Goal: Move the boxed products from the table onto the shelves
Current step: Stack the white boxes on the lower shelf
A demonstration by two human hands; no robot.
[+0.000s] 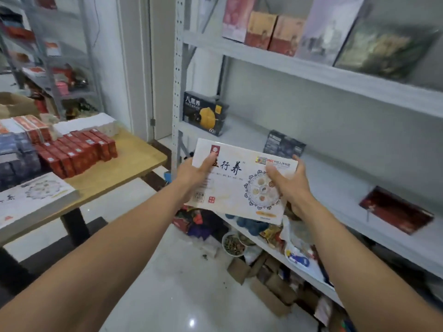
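I hold a flat white box (239, 180) with black calligraphy and a round patterned emblem in front of the middle shelf (335, 188) of a grey rack. My left hand (194, 173) grips its left edge, thumb on top. My right hand (287, 185) grips its right edge, thumb on the face. On that shelf a black box with a yellow picture (203, 113) stands at the far left, a dark box (284, 144) lies behind the held one, and a red flat box (395, 210) lies to the right.
A wooden table (129, 161) at the left carries rows of red boxes (79, 152), blue-grey boxes (16, 156) and another flat white box (36, 195). The upper shelf (311, 70) holds pink, red and dark boxes. Bags, a bowl and cardboard clutter the floor and lowest shelf (263, 243).
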